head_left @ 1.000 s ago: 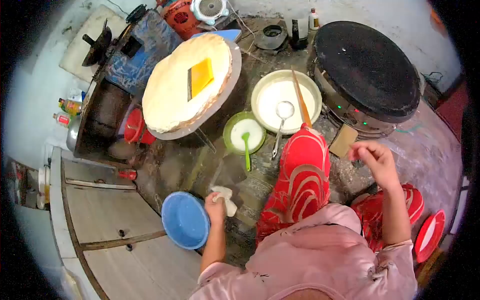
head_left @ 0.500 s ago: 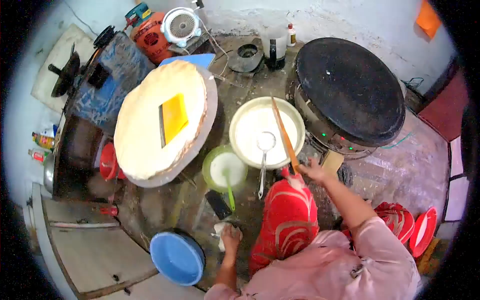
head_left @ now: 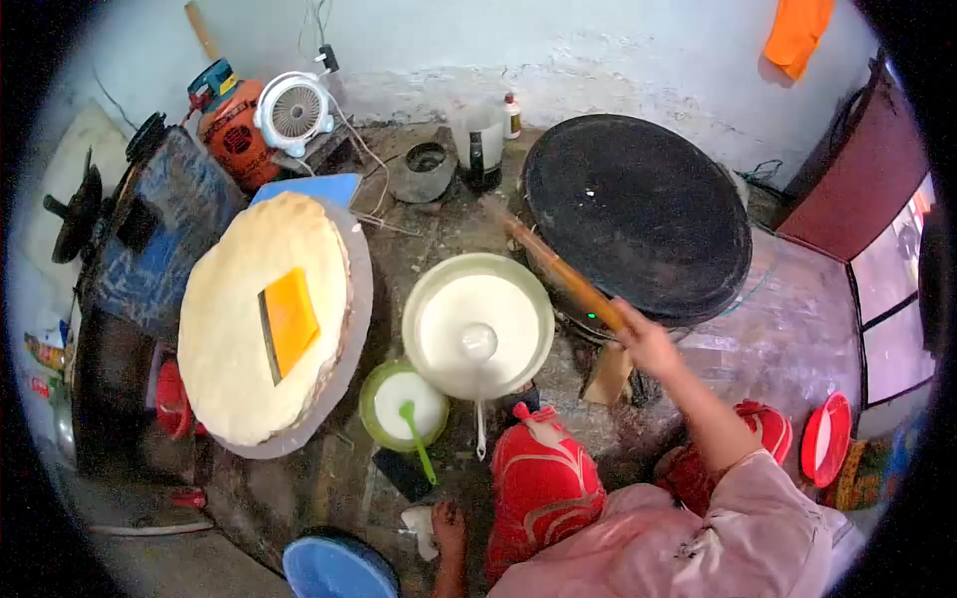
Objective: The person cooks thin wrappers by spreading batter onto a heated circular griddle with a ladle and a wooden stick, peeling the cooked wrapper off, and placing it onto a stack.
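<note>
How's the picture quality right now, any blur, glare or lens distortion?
In the head view, black corners surround a wide, bowed image; in the same head view, the far end of the wooden stick in the right hand looks slightly smeared, the white liquid is nearly featureless, and the floor on the picture's right has a pale sheen.

Black at 2 o'clock: griddle (head_left: pixel 638 214) | orange-brown: brush (head_left: pixel 568 276) | yellow, dark-edged at 9 o'clock: scraper (head_left: pixel 293 321) | red, pale-swirled at 5 o'clock: trousers (head_left: pixel 543 483)

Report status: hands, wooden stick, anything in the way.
Right hand gripping wooden stick; left hand at white cloth. Stick slanting, in view, across edge of black griddle. No clear obstruction.
</note>
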Demonstrator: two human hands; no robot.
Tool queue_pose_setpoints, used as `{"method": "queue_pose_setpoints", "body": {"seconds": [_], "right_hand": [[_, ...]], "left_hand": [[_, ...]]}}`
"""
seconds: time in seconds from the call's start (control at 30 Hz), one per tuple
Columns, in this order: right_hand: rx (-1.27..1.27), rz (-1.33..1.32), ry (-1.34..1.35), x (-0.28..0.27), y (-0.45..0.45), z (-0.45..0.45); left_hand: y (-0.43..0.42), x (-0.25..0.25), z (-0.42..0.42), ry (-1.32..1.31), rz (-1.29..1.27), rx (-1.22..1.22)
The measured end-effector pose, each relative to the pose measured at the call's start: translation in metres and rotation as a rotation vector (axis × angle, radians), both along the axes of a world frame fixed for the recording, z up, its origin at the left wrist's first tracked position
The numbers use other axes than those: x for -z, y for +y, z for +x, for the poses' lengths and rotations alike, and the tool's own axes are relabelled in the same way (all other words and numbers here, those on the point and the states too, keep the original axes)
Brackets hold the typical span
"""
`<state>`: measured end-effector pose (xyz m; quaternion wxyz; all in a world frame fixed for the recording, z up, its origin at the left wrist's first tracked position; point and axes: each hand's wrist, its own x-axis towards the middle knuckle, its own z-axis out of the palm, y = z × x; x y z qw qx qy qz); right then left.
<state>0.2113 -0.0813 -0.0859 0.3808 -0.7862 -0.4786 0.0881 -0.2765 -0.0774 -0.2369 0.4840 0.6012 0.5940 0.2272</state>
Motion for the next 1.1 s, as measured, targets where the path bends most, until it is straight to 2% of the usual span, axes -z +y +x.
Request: {"method": "queue_pose_setpoints", "body": {"seconds": [0.03,0.07,0.1,0.17,0.2,0.23,0.3,0.37,0.4,0.43,0.5,0.57,0.6,0.63,0.7,0.73,0.77,0.83,0.9,0.93,0.97,1.03,1.07,1.1], "right_hand": [[0.118,-0.129,-0.072,-0.013,-0.011,0.016],[0.226,-0.270,-0.139,-0.027,-0.023,0.033],[0.230,0.018,-0.270,-0.024,-0.029,0.048],[0.565,-0.359,-0.143,-0.030,-0.044,0.062],[0.450,-0.374,-0.231,-0.024,-0.054,0.056],[0.195,-0.280,-0.278,-0.018,-0.062,0.044],[0.214,-0.497,-0.336,-0.039,-0.063,0.030],[0.554,-0.438,-0.072,-0.023,-0.073,0.059],[0.472,-0.494,-0.164,-0.036,-0.072,0.047],[0.221,-0.301,-0.376,-0.024,-0.078,0.041],[0.255,-0.479,-0.378,-0.033,-0.079,0.037],[0.635,-0.343,-0.095,-0.027,-0.082,0.057],[0.679,-0.481,-0.092,-0.032,-0.083,0.056],[0.680,-0.480,-0.094,-0.034,-0.083,0.046],[-0.060,-0.351,-0.334,-0.039,-0.086,0.022],[-0.105,-0.549,-0.277,-0.053,-0.083,0.018],[-0.107,-0.549,-0.270,-0.037,-0.084,0.031],[0.412,0.106,-0.323,0.021,-0.093,0.079],[0.902,-0.020,0.216,0.033,-0.096,0.105],[0.739,-0.005,0.163,0.046,-0.095,0.096],[0.574,0.017,0.120,0.035,-0.084,0.073],[-0.022,-0.172,-0.125,0.007,-0.066,0.010],[-0.094,-0.487,0.111,-0.019,-0.049,-0.015],[-0.214,-0.473,0.065,-0.045,-0.033,-0.039]], "left_hand": [[0.004,0.001,0.002,-0.008,0.002,0.010],[0.010,0.002,0.003,0.104,0.088,0.105],[0.015,0.004,0.005,0.214,0.175,0.198],[0.016,0.037,0.001,0.217,0.259,0.184],[0.018,0.037,0.006,0.226,0.344,0.162],[0.022,0.036,0.008,0.219,0.347,0.164],[0.037,-0.019,0.031,0.110,-0.007,0.112],[0.033,-0.003,0.026,0.090,0.069,0.127],[0.035,0.007,0.024,0.069,0.154,0.139],[0.038,0.016,0.020,0.065,0.158,0.142],[0.036,0.024,0.016,0.136,0.233,0.212],[0.038,0.025,0.016,0.110,0.234,0.208],[0.040,0.023,0.020,0.084,0.232,0.193],[0.040,0.019,0.022,0.081,0.233,0.193],[0.038,-0.004,0.034,0.032,0.154,0.143],[0.038,-0.007,0.038,0.035,0.151,0.143],[0.039,-0.009,0.039,0.019,0.197,0.127],[0.044,-0.007,0.038,0.010,0.245,0.100],[0.050,0.005,0.038,0.092,0.424,0.108],[0.054,0.010,0.038,0.109,0.395,0.104],[0.059,0.011,0.041,0.116,0.390,0.089],[0.070,0.016,0.047,0.176,0.310,0.097],[0.077,0.026,0.049,0.309,0.399,0.142],[0.084,0.040,0.047,0.454,0.478,0.181]]}}
